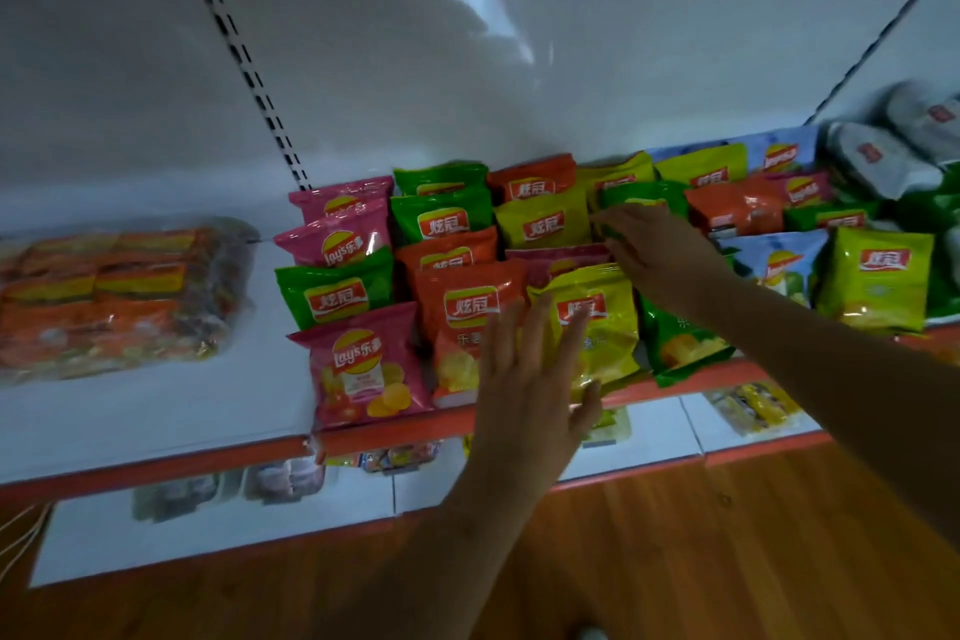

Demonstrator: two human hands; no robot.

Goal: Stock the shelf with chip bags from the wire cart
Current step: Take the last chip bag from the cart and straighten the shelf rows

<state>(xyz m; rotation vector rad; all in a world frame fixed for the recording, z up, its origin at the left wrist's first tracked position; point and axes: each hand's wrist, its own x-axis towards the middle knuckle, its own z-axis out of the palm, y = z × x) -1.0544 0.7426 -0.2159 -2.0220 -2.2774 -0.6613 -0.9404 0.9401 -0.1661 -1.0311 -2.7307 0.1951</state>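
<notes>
Right hand (657,250) reaching deep over the shelf (156,411), fingertips (605,222) at the lower edge of a green chip bag (641,197) standing in a rear row; fingers extended and close together, touching the bag, though whether a thumb pinches it from beneath cannot be told through blur. Left hand (524,379) held nearer the shelf front, fingers straight and slightly spread, lying flat against the fronts of the orange bag (467,322) and the yellow bag (597,322), apparently steadying the front row; nothing gripped. Green chip bag located just beyond and above the right fingertips, long axis upright, leaning back with its neighbours; well beyond the left fingertips, with two rows between. Right hand therefore the nearer, and judged the one to seat or straighten that bag. Judged step: settling a bag into the rear of the middle column while bracing the front bags against toppling. Pink bags (358,364) ranked to the left of the left fingers, blue bags (774,265) to the right of the right forearm. Wire cart not in view. Wrapped multipack (114,296) lying far left on the shelf, apart from the bags.
</notes>
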